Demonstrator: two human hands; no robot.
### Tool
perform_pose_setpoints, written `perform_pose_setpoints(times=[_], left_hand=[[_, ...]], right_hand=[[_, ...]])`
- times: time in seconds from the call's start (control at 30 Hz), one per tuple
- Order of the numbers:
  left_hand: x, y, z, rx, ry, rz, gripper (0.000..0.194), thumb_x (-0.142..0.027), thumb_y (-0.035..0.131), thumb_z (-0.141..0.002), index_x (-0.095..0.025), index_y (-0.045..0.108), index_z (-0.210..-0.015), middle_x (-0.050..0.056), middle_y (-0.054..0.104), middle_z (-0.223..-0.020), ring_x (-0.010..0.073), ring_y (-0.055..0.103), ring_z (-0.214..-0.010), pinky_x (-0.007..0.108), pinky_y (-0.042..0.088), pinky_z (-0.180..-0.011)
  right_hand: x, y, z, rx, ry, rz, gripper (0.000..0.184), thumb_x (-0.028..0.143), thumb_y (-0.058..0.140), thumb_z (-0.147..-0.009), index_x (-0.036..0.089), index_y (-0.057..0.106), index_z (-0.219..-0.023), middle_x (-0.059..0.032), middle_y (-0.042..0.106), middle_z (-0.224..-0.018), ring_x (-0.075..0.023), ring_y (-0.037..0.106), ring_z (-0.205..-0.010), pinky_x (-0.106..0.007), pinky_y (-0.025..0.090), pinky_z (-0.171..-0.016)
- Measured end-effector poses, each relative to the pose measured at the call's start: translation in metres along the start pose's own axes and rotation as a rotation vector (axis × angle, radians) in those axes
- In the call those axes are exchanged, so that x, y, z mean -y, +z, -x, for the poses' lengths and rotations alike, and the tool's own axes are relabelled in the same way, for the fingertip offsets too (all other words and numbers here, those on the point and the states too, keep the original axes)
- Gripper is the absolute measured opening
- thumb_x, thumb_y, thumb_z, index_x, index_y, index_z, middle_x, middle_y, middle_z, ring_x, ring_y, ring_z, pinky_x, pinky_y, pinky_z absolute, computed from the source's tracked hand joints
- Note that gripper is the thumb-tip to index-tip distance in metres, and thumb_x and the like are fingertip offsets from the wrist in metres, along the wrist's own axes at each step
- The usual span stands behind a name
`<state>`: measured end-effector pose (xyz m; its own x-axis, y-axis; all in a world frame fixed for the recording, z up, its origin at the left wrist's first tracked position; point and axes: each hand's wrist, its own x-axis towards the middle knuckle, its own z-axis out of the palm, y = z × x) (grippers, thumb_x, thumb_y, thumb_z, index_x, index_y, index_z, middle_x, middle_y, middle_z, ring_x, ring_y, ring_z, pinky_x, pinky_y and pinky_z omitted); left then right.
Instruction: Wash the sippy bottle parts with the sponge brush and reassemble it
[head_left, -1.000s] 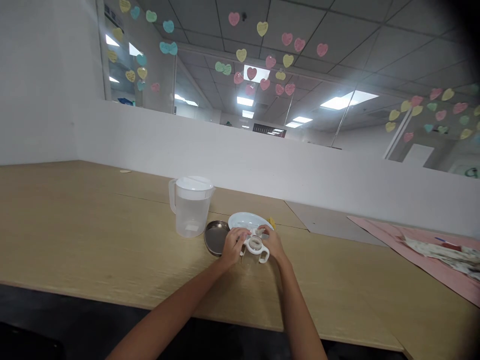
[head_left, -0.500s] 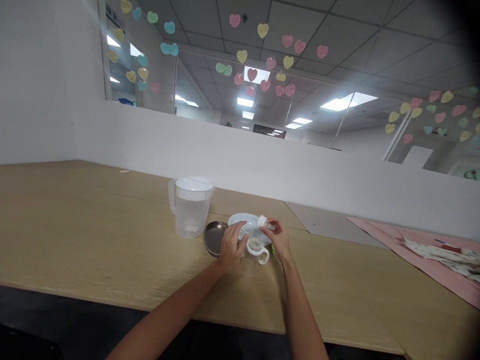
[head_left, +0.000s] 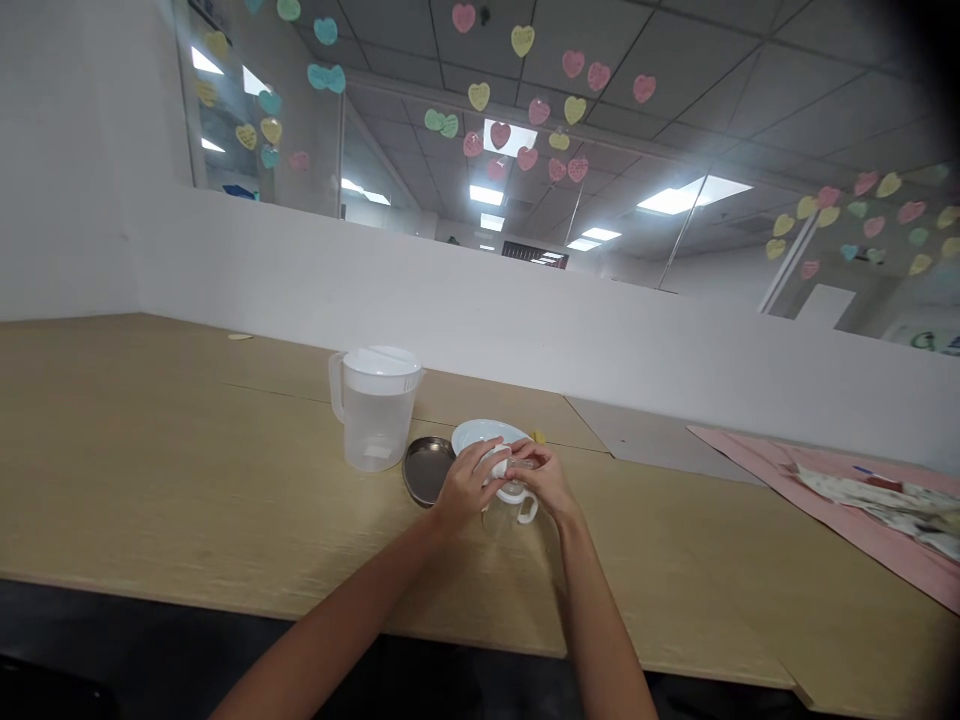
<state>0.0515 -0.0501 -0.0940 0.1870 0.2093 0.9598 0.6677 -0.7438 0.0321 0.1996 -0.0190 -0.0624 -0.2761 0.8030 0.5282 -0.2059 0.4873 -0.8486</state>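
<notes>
A baby bottle's white collar with a clear teat [head_left: 498,464] is held sideways just above the bottle. My left hand [head_left: 460,492] has its fingers closed on the white collar from the left. From the right, my right hand [head_left: 550,482] pinches the clear teat end. Below them the clear baby bottle [head_left: 498,519] stands on the table, a white handle on its right side; its mouth is partly covered by my fingers. Behind my hands lies a pale oval dish [head_left: 477,430], partly hidden.
A dark round metal pan [head_left: 427,470] sits left of my left hand. Farther left stands a lidded translucent pitcher [head_left: 379,425]. A pink cloth [head_left: 739,455] with items on it lies at the right. A white wall [head_left: 480,310] with windows rises behind the table [head_left: 225,480].
My right hand has brought the collar and teat left and slightly down, over the bottle. The left hand, open before, now closes on the collar. The view has shifted slightly.
</notes>
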Motion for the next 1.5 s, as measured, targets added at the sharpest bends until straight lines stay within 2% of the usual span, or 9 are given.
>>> perform_pose_setpoints(times=[0.4, 0.6, 0.7, 0.8, 1.0, 1.1, 1.27, 1.4, 1.5], left_hand=[[0.002, 0.003, 0.002, -0.030, 0.157, 0.034, 0.040, -0.025, 0.047, -0.083, -0.012, 0.040, -0.120, 0.013, 0.057, -0.113, 0.0219, 0.049, -0.113, 0.041, 0.046, -0.091], [0.014, -0.003, 0.003, -0.121, -0.265, 0.067, 0.043, -0.030, 0.049, -0.082, -0.015, 0.040, -0.121, 0.012, 0.057, -0.112, 0.0196, 0.054, -0.104, 0.033, 0.046, -0.088], [0.025, 0.000, 0.004, -0.118, -0.436, 0.001, 0.041, -0.033, 0.051, -0.081, -0.018, 0.044, -0.118, 0.010, 0.056, -0.113, 0.0197, 0.052, -0.106, 0.034, 0.042, -0.090], [0.037, 0.007, 0.009, -0.043, -0.537, -0.070, 0.038, -0.037, 0.052, -0.079, -0.018, 0.050, -0.113, 0.009, 0.054, -0.112, 0.0216, 0.048, -0.107, 0.037, 0.039, -0.091], [0.044, 0.016, 0.018, 0.190, -0.648, -0.127, 0.042, -0.039, 0.057, -0.074, -0.018, 0.050, -0.110, 0.006, 0.059, -0.100, 0.0223, 0.050, -0.098, 0.039, 0.035, -0.089], [0.040, 0.015, 0.017, 0.251, -0.681, -0.137, 0.038, -0.037, 0.058, -0.074, -0.016, 0.051, -0.105, 0.007, 0.061, -0.098, 0.0218, 0.050, -0.099, 0.040, 0.031, -0.093], [0.034, 0.013, 0.013, 0.335, -0.709, -0.229, 0.025, -0.040, 0.052, -0.077, -0.020, 0.059, -0.090, 0.007, 0.058, -0.107, 0.0241, 0.044, -0.109, 0.047, 0.023, -0.098], [0.030, 0.015, 0.014, 0.353, -0.773, -0.347, 0.028, -0.047, 0.051, -0.075, -0.023, 0.064, -0.080, 0.009, 0.049, -0.119, 0.0308, 0.032, -0.119, 0.058, 0.014, -0.097], [0.029, 0.011, 0.011, 0.303, -0.686, -0.373, 0.027, -0.043, 0.051, -0.075, -0.023, 0.065, -0.085, 0.011, 0.049, -0.119, 0.0315, 0.033, -0.119, 0.059, 0.014, -0.097]], right_hand=[[0.003, -0.006, 0.004, 0.039, 0.161, -0.047, 0.019, 0.026, 0.073, -0.056, 0.017, 0.057, -0.061, 0.0024, 0.060, -0.051, -0.0108, 0.055, -0.044, -0.022, 0.045, -0.047], [0.001, -0.017, 0.000, -0.077, 0.138, -0.281, 0.031, 0.047, 0.065, -0.062, 0.022, 0.054, -0.076, -0.0048, 0.067, -0.080, -0.0200, 0.063, -0.073, -0.030, 0.050, -0.057], [-0.009, -0.027, -0.005, -0.315, 0.056, -0.069, 0.031, 0.047, 0.063, -0.063, 0.020, 0.055, -0.078, -0.0067, 0.065, -0.092, -0.0208, 0.060, -0.084, -0.033, 0.049, -0.066], [-0.026, -0.033, -0.009, -0.471, 0.085, 0.469, 0.036, 0.043, 0.066, -0.056, 0.017, 0.059, -0.079, -0.0068, 0.063, -0.087, -0.0196, 0.058, -0.076, -0.033, 0.046, -0.069], [-0.034, -0.028, -0.006, -0.243, 0.163, 1.104, 0.026, 0.044, 0.058, -0.061, 0.018, 0.060, -0.063, -0.0046, 0.063, -0.070, -0.0214, 0.055, -0.077, -0.032, 0.040, -0.072], [-0.029, -0.026, -0.004, -0.146, 0.190, 1.172, 0.027, 0.045, 0.057, -0.062, 0.019, 0.061, -0.059, -0.0042, 0.063, -0.066, -0.0214, 0.056, -0.077, -0.031, 0.039, -0.073], [-0.032, -0.028, -0.004, -0.119, 0.246, 1.043, 0.028, 0.038, 0.056, -0.065, 0.019, 0.064, -0.084, -0.0013, 0.065, -0.070, -0.0168, 0.058, -0.071, -0.027, 0.040, -0.069], [-0.036, -0.029, -0.004, -0.117, 0.190, 1.068, 0.020, 0.033, 0.053, -0.067, 0.019, 0.065, -0.074, -0.0017, 0.065, -0.073, -0.0168, 0.058, -0.074, -0.028, 0.039, -0.073], [-0.041, -0.032, -0.004, -0.178, 0.108, 1.136, 0.021, 0.033, 0.050, -0.070, 0.019, 0.065, -0.071, -0.0033, 0.066, -0.080, -0.0187, 0.056, -0.081, -0.030, 0.038, -0.078]])
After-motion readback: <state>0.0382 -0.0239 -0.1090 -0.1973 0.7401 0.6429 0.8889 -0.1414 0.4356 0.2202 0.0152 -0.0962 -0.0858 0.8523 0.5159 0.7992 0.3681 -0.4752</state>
